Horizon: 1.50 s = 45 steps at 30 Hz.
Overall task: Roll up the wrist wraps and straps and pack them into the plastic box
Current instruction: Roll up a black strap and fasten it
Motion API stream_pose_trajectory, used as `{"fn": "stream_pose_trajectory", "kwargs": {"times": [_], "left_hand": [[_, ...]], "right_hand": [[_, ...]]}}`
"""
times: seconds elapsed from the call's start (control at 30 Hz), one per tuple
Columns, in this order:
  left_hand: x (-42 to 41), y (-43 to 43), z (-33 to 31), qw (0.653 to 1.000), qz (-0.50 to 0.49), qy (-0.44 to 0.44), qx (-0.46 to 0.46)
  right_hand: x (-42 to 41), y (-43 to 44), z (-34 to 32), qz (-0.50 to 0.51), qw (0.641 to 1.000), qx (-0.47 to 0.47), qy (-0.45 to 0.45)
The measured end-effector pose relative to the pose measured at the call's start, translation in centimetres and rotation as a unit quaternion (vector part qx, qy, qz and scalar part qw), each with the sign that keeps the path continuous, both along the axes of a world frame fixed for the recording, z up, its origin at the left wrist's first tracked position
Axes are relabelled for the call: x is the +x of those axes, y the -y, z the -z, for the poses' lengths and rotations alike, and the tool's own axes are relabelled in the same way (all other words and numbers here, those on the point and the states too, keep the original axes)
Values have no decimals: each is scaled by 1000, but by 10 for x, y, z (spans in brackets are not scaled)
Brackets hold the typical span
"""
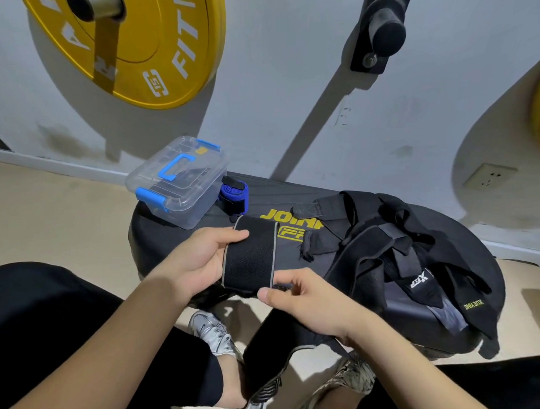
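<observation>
We hold the black wrist wrap (249, 254) over the black pad (293, 200): our left hand (200, 262) grips its nine o'clock edge, fingers curled round it, while our right hand (302, 301) pinches its six o'clock end. The wrap lies between both grips, its loose tail apparently dropping toward our knees. That tail could slacken or skew the roll if the pinch slips. The plastic box (176, 180) sits at eleven o'clock with its blue latches apparently closed, so freeing a hand to open it may let the roll spring loose. A blue rolled wrap (233, 198) waits at twelve o'clock, tangled black straps (386, 246) at three.
</observation>
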<state>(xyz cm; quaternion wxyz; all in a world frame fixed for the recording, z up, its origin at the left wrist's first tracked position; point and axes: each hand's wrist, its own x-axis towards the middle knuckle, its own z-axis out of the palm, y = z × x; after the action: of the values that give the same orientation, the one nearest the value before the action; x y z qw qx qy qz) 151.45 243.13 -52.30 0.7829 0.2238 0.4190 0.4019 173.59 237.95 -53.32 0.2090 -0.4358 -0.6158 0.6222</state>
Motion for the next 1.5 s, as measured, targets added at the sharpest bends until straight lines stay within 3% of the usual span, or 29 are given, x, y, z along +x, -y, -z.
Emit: {"fn": "stream_pose_trajectory", "kwargs": {"times": [0.13,0.23,0.4,0.57,0.7,0.8,0.87,0.93,1.0,1.13,1.2,1.23,1.27,1.4,1.5], "left_hand": [[8,1,1,999,-23,11,-44],[10,0,2,999,-16,-15,-24],[3,8,8,979,168,-110,23],[-4,13,13,924,292,-195,149],[-11,10,13,921,280,-226,149],[-16,9,9,887,279,-321,179],[-15,6,7,872,220,-391,196],[-18,2,8,906,139,-358,176],[-28,-1,4,912,178,-313,194],[-41,0,4,805,400,-371,234],[-37,5,13,745,440,-446,228],[-34,8,15,741,444,-459,207],[-31,11,16,757,445,-445,178],[-19,9,24,907,334,-242,80],[-4,7,23,971,216,-97,14]], "right_hand": [[-9,5,11,31,999,-7,30],[-9,2,11,80,996,-45,-11],[-4,-5,2,185,964,-135,-132],[1,-11,-3,253,943,-163,-142],[-3,-12,-1,312,932,-152,-106],[-6,-12,4,360,923,-131,-46],[-3,-14,8,382,916,-127,10],[4,-17,9,398,906,-141,37],[9,-19,5,380,907,-175,33],[7,-16,-11,312,921,-234,10],[6,-14,-20,298,919,-259,-8],[6,-14,-20,291,919,-265,-15],[5,-13,-25,288,917,-275,-22],[-2,-6,-32,263,919,-292,-27],[-7,-1,-33,247,914,-316,-64]]}}
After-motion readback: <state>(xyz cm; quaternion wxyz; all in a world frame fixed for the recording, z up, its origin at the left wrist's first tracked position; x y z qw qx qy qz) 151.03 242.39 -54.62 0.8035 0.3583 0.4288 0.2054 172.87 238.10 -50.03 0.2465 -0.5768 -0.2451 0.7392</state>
